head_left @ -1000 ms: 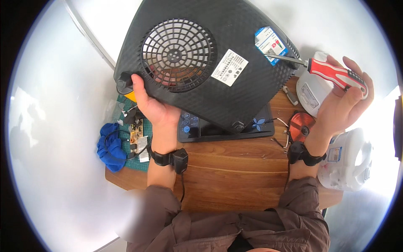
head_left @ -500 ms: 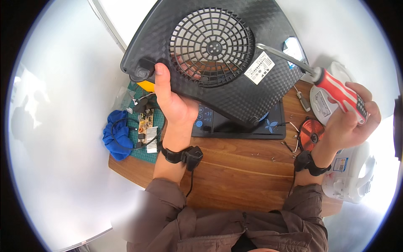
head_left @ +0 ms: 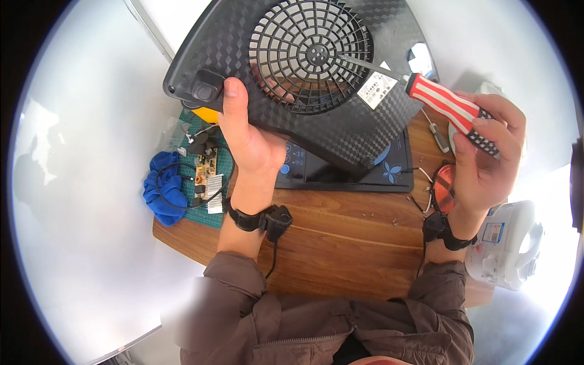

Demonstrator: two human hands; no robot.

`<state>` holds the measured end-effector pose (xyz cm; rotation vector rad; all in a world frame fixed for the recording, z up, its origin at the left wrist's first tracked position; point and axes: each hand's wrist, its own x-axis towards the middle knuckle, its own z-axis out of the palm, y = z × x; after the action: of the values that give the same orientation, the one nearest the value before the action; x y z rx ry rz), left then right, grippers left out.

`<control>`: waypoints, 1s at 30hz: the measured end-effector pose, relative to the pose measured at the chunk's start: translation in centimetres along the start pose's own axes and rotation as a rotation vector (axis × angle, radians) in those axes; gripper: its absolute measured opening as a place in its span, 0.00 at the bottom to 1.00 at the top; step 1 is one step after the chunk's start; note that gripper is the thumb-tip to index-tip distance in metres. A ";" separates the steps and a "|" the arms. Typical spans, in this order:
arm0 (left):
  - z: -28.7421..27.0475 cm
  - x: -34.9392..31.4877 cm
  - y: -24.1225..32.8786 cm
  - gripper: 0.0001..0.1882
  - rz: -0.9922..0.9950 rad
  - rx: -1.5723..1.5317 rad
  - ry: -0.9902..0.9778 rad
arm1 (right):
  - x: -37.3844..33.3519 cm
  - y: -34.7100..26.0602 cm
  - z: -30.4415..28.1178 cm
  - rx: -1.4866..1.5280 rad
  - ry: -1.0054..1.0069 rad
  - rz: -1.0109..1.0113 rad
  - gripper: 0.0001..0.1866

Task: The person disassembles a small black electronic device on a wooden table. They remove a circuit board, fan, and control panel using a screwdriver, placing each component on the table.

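Note:
My left hand (head_left: 246, 134) grips the near left edge of a black plastic bottom cover (head_left: 340, 137), thumb in front beside a round foot and other fingers behind, partly seen through its round vent grille (head_left: 286, 58). The cover is held up and tilted over the table. In my right hand (head_left: 493, 146) is a screwdriver (head_left: 450, 106) with a red-and-white striped, star-patterned handle. Its shaft points left across the white label (head_left: 377, 88), the tip in front of the grille near the hub; whether it touches cannot be told.
Beneath the cover lies a black glass cooktop panel (head_left: 353, 179). A circuit board (head_left: 205, 173) rests on a green cutting mat (head_left: 188, 216) beside a blue cloth (head_left: 164, 188). Right are a copper coil (head_left: 445, 182), a small screwdriver (head_left: 439, 139), loose screws (head_left: 394, 222) and a white appliance (head_left: 505, 243).
The screwdriver has moved left, its tip going from the grille's right rim toward the hub, and its handle has turned in my right hand. The cover has shifted slightly up in view.

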<state>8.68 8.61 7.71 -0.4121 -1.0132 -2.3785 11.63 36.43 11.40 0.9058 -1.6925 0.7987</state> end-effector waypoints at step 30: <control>-0.9 1.2 0.3 0.34 0.111 0.082 0.027 | 0.0 -0.4 -0.9 -0.084 0.094 0.132 0.24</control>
<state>7.86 7.39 7.86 -0.3951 -1.0441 -2.2309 12.34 37.00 11.65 0.6947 -1.7026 0.8384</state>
